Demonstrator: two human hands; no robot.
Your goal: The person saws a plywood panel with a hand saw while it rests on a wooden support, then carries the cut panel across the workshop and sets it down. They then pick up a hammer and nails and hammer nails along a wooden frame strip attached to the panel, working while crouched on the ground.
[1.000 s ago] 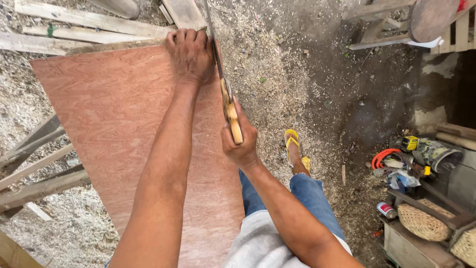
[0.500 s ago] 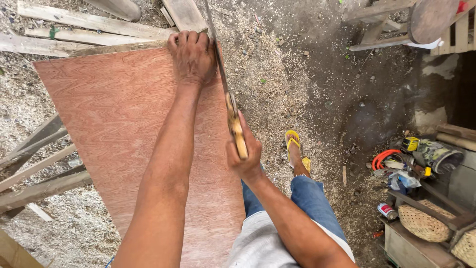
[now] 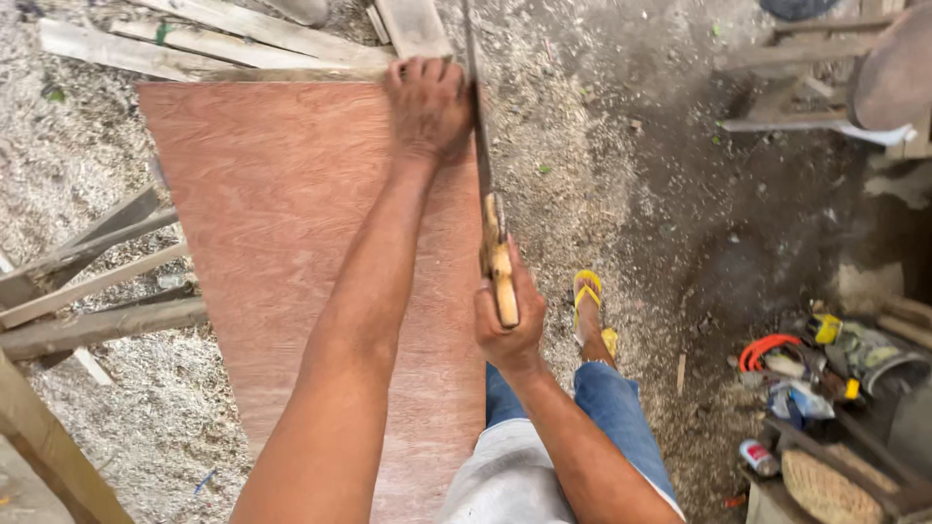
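Note:
A large reddish-brown plywood sheet [image 3: 282, 252] lies flat in front of me. My left hand [image 3: 427, 107] presses down on its far right corner, fingers curled over the edge. My right hand [image 3: 505, 325] is shut on the wooden handle of a hand saw [image 3: 482, 184]. The saw's blade runs along the sheet's right edge, up past my left hand. My foot in a yellow sandal [image 3: 592, 311] stands on the ground right of the sheet.
Sawdust covers the ground. Wooden planks [image 3: 223, 44] lie beyond the sheet and timber frame pieces [image 3: 87, 281] sit at the left. A pile of tools and small cans [image 3: 815, 374] lies at the lower right, with wooden stands at the top right.
My right hand has drawn the saw handle back toward me along the sheet's edge. The left hand stays on the far corner.

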